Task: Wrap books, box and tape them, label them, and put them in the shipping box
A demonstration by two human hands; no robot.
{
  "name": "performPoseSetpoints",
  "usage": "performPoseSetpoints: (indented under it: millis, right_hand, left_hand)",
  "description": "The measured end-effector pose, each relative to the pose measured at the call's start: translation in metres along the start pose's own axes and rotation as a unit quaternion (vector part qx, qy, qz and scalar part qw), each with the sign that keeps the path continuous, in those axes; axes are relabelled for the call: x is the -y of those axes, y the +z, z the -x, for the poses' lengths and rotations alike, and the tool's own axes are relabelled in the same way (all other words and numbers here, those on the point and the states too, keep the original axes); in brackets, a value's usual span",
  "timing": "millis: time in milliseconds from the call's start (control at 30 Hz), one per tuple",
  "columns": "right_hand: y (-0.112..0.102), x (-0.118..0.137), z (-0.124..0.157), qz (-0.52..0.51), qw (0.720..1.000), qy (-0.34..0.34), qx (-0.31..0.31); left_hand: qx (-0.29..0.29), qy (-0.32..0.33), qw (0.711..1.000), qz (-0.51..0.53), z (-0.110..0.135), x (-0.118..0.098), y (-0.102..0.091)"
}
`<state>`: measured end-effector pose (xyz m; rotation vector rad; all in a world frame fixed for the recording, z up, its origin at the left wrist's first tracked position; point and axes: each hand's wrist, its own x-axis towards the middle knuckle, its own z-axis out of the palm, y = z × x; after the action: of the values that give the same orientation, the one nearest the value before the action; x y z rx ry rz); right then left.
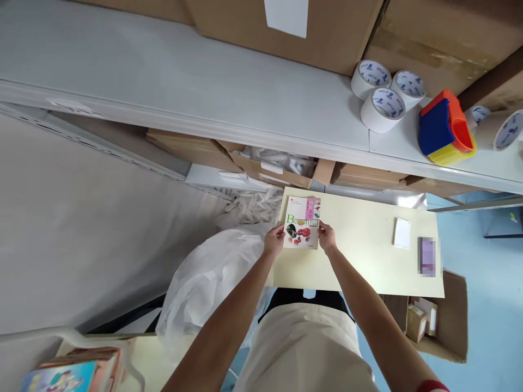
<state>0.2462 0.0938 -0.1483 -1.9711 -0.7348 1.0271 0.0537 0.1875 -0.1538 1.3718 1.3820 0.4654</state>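
A thin book [300, 207] with a white cover, green "Beautiful" lettering and pictures of fruit and vegetables is held flat at the left end of the pale yellow table [359, 228]. My left hand [275, 239] pinches its left edge near the lower half. At the opposite edge, my right hand [326, 237] grips it between thumb and fingers. The cover faces up, and both hands are closed on the book. Whether it rests on the tabletop or hovers just above it, I cannot tell.
A white card stack [402, 233] and a blurred purple item [427, 257] lie on the table's right. Tape rolls [383, 110] and a coloured tape dispenser [445, 130] stand on the grey shelf [171, 71]. A clear plastic bag [216, 272] bulges at left; an open carton [455, 316] sits lower right.
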Motion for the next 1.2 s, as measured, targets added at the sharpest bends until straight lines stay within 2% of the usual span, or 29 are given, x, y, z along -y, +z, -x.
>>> performPoseSetpoints:
  millis: [133, 400, 533, 700, 800, 900, 1000, 1100, 1167, 1200]
  right_hand:
    - [0.006, -0.004, -0.007, 0.033, 0.998, 0.046, -0.041]
    - [0.011, -0.007, -0.017, 0.101, 0.994, 0.019, -0.043]
    - [0.014, -0.005, -0.017, 0.123, 0.989, 0.023, -0.072]
    - [0.013, -0.002, -0.014, 0.074, 0.993, 0.033, -0.088]
    - [0.0, -0.002, 0.0, -0.009, 0.994, 0.039, -0.104]
    - [-0.03, 0.0, 0.025, -0.071, 0.989, 0.031, -0.129]
    - [-0.085, 0.015, 0.046, -0.065, 0.98, -0.032, -0.183]
    - [-0.164, 0.056, 0.051, -0.044, 0.951, -0.173, -0.254]
    - [-0.221, 0.096, 0.043, -0.032, 0.916, -0.263, -0.301]
    - [-0.248, 0.117, 0.036, -0.021, 0.903, -0.286, -0.32]
  left_hand:
    - [-0.007, 0.0, 1.0, -0.018, -0.01, 0.01, 0.003]
    - [-0.016, 0.046, 0.995, -0.086, -0.022, 0.023, 0.004]
    - [-0.018, 0.062, 0.989, -0.134, -0.025, 0.023, 0.006]
    - [-0.02, 0.064, 0.986, -0.156, -0.022, 0.018, 0.002]
    - [-0.024, 0.076, 0.983, -0.163, -0.013, 0.01, -0.006]
    - [-0.028, 0.117, 0.977, -0.175, -0.002, -0.008, -0.012]
    - [-0.018, 0.202, 0.961, -0.185, 0.005, -0.048, -0.01]
    - [0.059, 0.293, 0.946, -0.125, 0.008, -0.116, 0.002]
    - [0.088, 0.339, 0.934, -0.074, 0.01, -0.172, 0.015]
    - [0.094, 0.355, 0.929, -0.048, 0.011, -0.202, 0.023]
